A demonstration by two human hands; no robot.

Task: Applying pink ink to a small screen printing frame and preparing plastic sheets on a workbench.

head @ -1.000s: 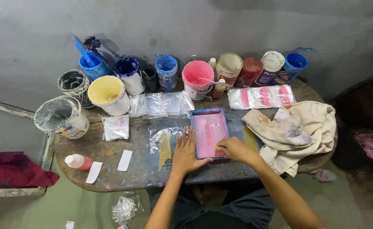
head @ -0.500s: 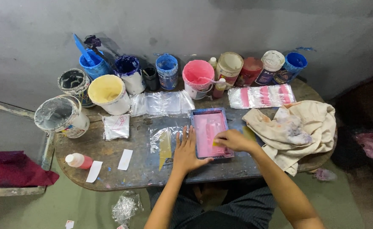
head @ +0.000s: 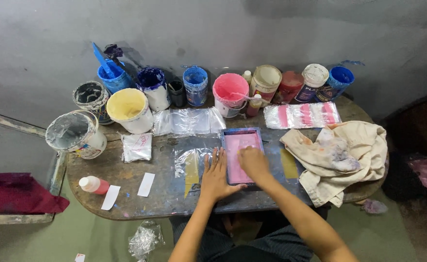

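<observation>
A small blue-framed printing screen [head: 242,140] with pink ink lies flat on the worktable [head: 165,199]. My left hand [head: 217,175] rests spread on the screen's left edge and the table beside it. My right hand [head: 252,162] is closed and pressing down on the pink mesh near the middle; whatever it grips is hidden under the fingers. A clear plastic bag [head: 189,162] with a yellow stripe lies just left of the screen.
Several paint tubs line the back: yellow [head: 128,109], pink [head: 230,93], blue [head: 195,85]. A stained cream rag [head: 342,155] lies right, printed bags [head: 303,115] behind it, clear bags [head: 186,121] mid-table. A red bottle [head: 93,185] and white slips [head: 146,184] sit at left.
My right hand has slid from the screen's right near corner to the left and up onto the pink mesh. My left hand has stayed on the screen's left side.
</observation>
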